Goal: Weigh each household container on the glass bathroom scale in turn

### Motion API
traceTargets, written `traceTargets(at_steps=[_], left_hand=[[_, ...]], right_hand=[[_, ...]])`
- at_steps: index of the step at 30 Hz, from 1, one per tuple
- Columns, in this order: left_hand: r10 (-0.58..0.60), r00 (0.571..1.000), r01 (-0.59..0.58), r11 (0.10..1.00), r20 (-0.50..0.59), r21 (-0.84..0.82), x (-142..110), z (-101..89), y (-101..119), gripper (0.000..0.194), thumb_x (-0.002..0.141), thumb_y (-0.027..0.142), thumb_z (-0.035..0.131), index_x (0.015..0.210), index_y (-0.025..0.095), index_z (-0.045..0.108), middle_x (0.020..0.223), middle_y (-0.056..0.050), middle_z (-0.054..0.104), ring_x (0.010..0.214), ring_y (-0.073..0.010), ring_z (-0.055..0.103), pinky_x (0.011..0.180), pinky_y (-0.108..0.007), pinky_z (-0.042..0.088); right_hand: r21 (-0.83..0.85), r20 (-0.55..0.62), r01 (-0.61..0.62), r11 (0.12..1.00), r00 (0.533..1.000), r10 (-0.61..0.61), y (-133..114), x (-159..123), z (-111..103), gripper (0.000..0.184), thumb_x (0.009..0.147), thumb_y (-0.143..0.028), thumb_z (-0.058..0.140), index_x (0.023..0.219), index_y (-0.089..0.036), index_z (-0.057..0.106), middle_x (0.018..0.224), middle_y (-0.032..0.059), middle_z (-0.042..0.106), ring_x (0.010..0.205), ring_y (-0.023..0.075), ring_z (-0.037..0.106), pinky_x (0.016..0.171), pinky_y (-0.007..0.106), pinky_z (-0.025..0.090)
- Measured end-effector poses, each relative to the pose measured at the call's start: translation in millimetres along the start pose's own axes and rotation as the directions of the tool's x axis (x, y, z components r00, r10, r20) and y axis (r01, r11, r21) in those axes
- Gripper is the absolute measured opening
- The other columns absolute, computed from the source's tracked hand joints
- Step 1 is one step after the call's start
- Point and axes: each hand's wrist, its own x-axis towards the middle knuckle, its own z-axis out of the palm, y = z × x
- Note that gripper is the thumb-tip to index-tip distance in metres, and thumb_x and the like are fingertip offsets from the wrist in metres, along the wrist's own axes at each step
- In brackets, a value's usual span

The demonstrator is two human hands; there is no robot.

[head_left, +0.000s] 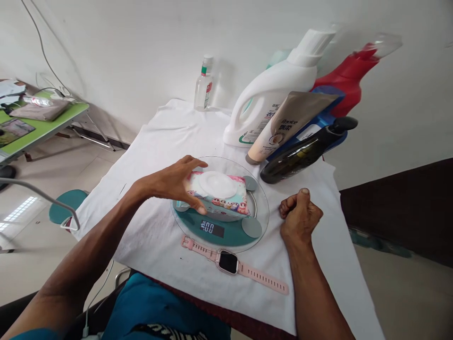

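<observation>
On the glass scale [233, 239], in the head view, lay the wipes pack [221, 192]. The left hand [171, 180] gaped wide to straddle its left end, its grip apparently without hold. The right hand [301, 216], curled closed on nothing visible, rested on the tabletop [141, 241] beside.

Open cloth [166, 139] ran behind the glass scale [233, 232] and up to the small clear bottle [201, 93], leaving a hand room to pass there. To the right of that, the white jug [274, 87], tan tube [283, 125] and dark pump bottle [300, 158] crowded together and barred the way. The left hand [173, 181] blocked the left end of the wipes pack [221, 186]; between scale and right fist [301, 216] ran a narrow gap. A pink watch [228, 261] lay across the near side
</observation>
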Motion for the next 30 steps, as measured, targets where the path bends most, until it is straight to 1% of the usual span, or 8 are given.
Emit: traceTargets(at_steps=[4,7,9,13,18,23,27,30], left_hand=[[-0.118,0.962,0.038,0.95,-0.248,-0.309,14.6,-5.2,-27.3,0.074,0.095,0.085,0.055,0.13,0.023,0.074,0.143,-0.015,0.071,0.123,-0.0322,0.071,0.096,-0.042,0.059],[-0.3,0.797,0.099,0.921,-0.524,-0.376,31.7,10.2,-64.3,0.067,0.097,0.081,0.054,0.1,0.018,0.075,0.104,-0.012,0.077,0.088,-0.0218,0.07,0.077,-0.033,0.055],[-0.388,0.712,0.162,0.902,-0.586,-0.4,39.1,22.5,-86.9,0.064,0.098,0.078,0.051,0.087,0.018,0.071,0.082,-0.007,0.07,0.071,-0.0178,0.062,0.07,-0.031,0.051],[-0.368,0.713,0.165,0.916,-0.597,-0.367,41.0,35.0,-106.8,0.053,0.101,0.066,0.053,0.083,0.02,0.07,0.077,-0.004,0.068,0.067,-0.0167,0.059,0.067,-0.031,0.047],[-0.371,0.714,0.15,0.91,-0.594,-0.387,38.7,32.7,-101.9,0.037,0.094,0.053,0.063,0.08,0.02,0.069,0.071,0.0,0.064,0.066,-0.0161,0.055,0.066,-0.031,0.043],[-0.409,0.698,0.123,0.877,-0.588,-0.464,36.0,33.9,-93.7,0.045,0.092,0.047,0.069,0.059,0.02,0.058,0.054,0.005,0.043,0.057,-0.0112,0.037,0.061,-0.03,0.03],[-0.52,0.619,0.099,0.795,-0.589,-0.598,37.6,34.9,-90.3,0.05,0.096,0.037,0.073,0.055,0.019,0.052,0.053,0.005,0.04,0.055,-0.0096,0.038,0.058,-0.028,0.029],[-0.663,0.437,0.053,0.694,-0.608,-0.718,43.8,4.0,-93.2,0.038,0.102,0.036,0.074,0.072,0.016,0.063,0.062,0.004,0.05,0.055,-0.0101,0.046,0.054,-0.025,0.037]], right_hand=[[0.008,-0.005,-0.002,1.0,1.0,0.002,0.0,0.0,0.8,0.062,0.095,-0.071,0.062,0.057,-0.025,0.045,0.05,-0.003,0.043,0.043,0.0096,0.04,0.042,0.026,0.028],[-0.002,-0.014,-0.007,1.0,1.0,0.006,-0.1,-0.3,1.0,0.061,0.097,-0.067,0.061,0.056,-0.024,0.046,0.049,-0.0025,0.043,0.044,0.0097,0.04,0.043,0.026,0.028],[-0.014,-0.016,-0.017,1.0,1.0,0.017,0.0,-0.2,0.9,0.059,0.098,-0.064,0.06,0.056,-0.024,0.047,0.049,-0.0021,0.044,0.044,0.01,0.041,0.044,0.027,0.03],[-0.02,-0.029,-0.03,0.999,0.999,0.03,-0.7,-0.2,0.9,0.058,0.099,-0.059,0.061,0.056,-0.024,0.047,0.05,-0.0019,0.045,0.045,0.0107,0.042,0.044,0.027,0.032],[-0.035,-0.048,-0.042,0.998,0.998,0.041,-3.4,-0.7,1.7,0.055,0.1,-0.051,0.06,0.054,-0.024,0.046,0.051,-0.0023,0.042,0.047,0.0108,0.043,0.044,0.027,0.031],[-0.037,-0.052,-0.036,0.999,0.998,0.034,-4.4,-1.2,2.2,0.054,0.1,-0.051,0.06,0.055,-0.024,0.046,0.052,-0.0024,0.041,0.049,0.0116,0.043,0.045,0.027,0.032],[-0.048,-0.053,-0.051,0.998,0.997,0.048,-5.0,-1.4,1.3,0.055,0.1,-0.052,0.06,0.056,-0.024,0.047,0.052,-0.0023,0.042,0.049,0.0118,0.043,0.045,0.027,0.032],[-0.054,-0.039,-0.038,0.998,0.999,0.036,-5.5,-1.5,1.2,0.056,0.1,-0.053,0.06,0.055,-0.024,0.046,0.052,-0.0023,0.042,0.049,0.0116,0.043,0.046,0.027,0.032]])
